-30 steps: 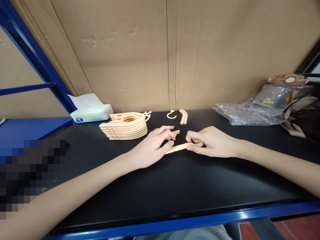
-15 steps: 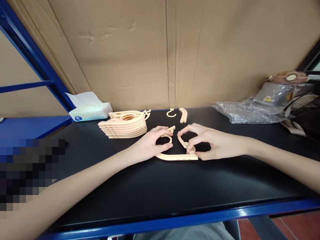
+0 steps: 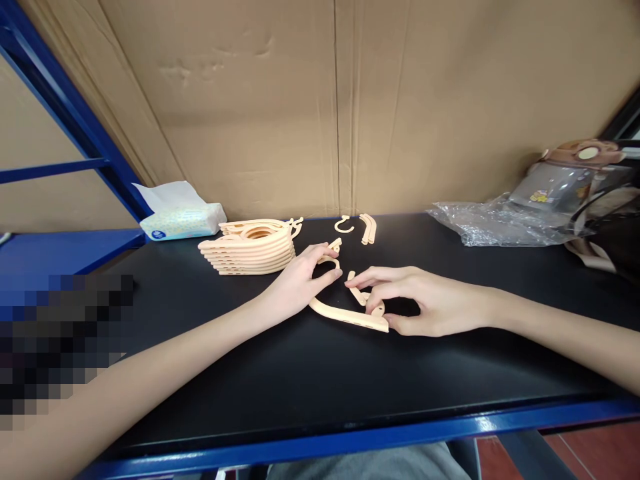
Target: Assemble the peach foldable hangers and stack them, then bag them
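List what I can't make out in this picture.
All in the head view:
Curved hanger piece: one bend, hidden by the left hand.
Bottle: sticker details, too small.
Dark thing with a strap: cut off by the right edge.
Grey cloth: cut off by the bottom edge.

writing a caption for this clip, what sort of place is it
Most likely a workbench or packing station, though the room itself is mostly out of view: a black tabletop with a blue metal edge, brown cardboard standing behind it, and a stack of cream hangers.
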